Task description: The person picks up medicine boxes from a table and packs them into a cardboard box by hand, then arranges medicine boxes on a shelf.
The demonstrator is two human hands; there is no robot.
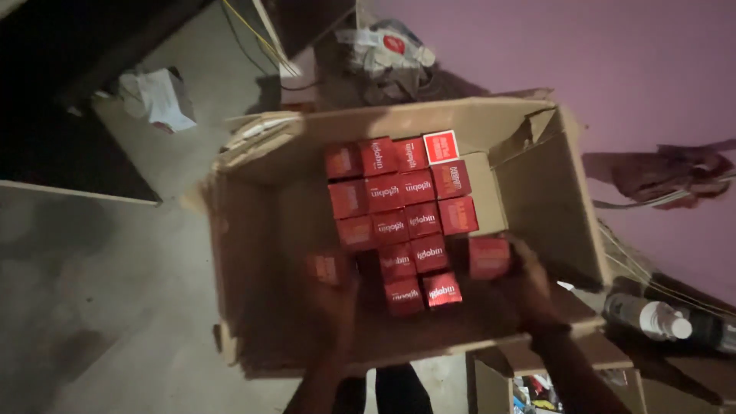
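Both hands reach down over the near edge of a large open cardboard box (253, 230) that sits on a grey concrete floor (100, 307). The left hand (333, 295) is closed around a small red carton (323, 268) near the box's near left part, though blur hides the fingers. The right hand (525, 287) is clamped on another small red carton (489, 257), held just beside the near right end of the packed cartons.

Inside the box, red cartons with white lettering (406, 218) stand packed in close rows, touching one another, running from the near edge toward the far wall. They fill the middle and right of the bottom; the left part of the bottom is bare cardboard, leaving room there. One carton at the far end (441, 146) shows a brighter red face with a white border.

The right flap (548, 199) stands open, with a torn far corner. Right of the box, near the person, lies a dark bottle with a white cap (659, 318). Beyond the far left corner lies crumpled white paper (161, 96); beyond the far wall, a crumpled bag (387, 46). A pink wall (613, 61) rises on the right.
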